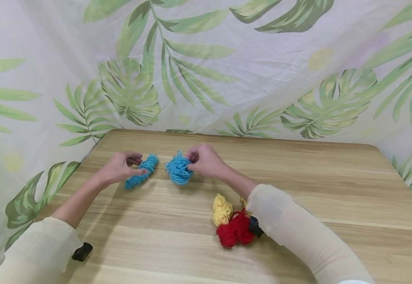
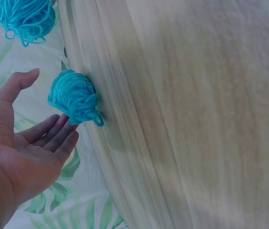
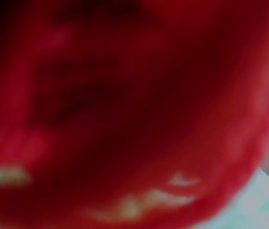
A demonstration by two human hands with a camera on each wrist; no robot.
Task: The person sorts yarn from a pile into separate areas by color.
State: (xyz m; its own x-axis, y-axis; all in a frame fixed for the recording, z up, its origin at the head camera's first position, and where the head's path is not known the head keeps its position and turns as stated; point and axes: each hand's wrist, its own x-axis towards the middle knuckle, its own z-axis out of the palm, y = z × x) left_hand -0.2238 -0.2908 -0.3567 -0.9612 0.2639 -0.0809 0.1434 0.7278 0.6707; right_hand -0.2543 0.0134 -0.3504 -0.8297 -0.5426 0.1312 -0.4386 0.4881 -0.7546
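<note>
A long, narrow blue yarn skein (image 1: 142, 172) lies slantwise on the table's left side. Beside it is my left hand (image 1: 120, 167), thumb and fingers spread apart; the left wrist view shows the fingertips close to the skein, without a grip around it. My right hand (image 1: 207, 161) pinches the right side of a rounder blue yarn ball (image 1: 178, 169). Loose loops stick out from the top of that ball. In the right wrist view, blurred red yarn (image 3: 149, 105) very near the camera hides most of the scene.
Yellow yarn (image 1: 222, 210) and red yarn (image 1: 235, 230) lie together under my right forearm, against the black wrist camera (image 1: 255, 227). The wooden table (image 1: 316, 169) reaches back to a leaf-patterned cloth (image 1: 199, 79). Another black wrist camera (image 1: 82, 251) shows by my left sleeve.
</note>
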